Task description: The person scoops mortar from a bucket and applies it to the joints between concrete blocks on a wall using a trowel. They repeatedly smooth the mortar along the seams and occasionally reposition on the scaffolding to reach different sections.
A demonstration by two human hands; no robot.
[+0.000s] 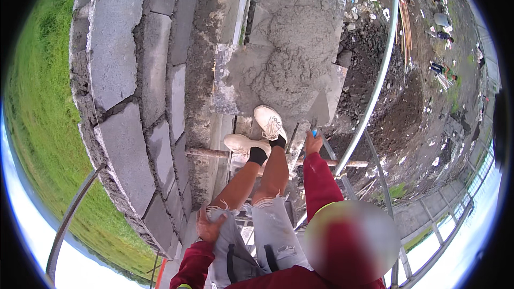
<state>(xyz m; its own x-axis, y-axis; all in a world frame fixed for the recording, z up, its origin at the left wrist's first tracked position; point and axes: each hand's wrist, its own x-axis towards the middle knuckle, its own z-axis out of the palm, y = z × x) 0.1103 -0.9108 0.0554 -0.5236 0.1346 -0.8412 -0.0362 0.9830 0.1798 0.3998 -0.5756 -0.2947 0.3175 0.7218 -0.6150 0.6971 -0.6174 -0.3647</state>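
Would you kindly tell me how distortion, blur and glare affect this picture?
Head view: the grey concrete-block wall and silvery metal pole appear bowed; sky glares white at lower left; a round patch at lower right is heavily blurred; the heaped grey mortar and pointed metal trowel look fairly sharp.

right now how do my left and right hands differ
The right hand grips a trowel; the left hand rests on the torn jeans, no tool visible. The right hand reaches farther forward, while the left hand is farther back. Both extend from red sleeves.
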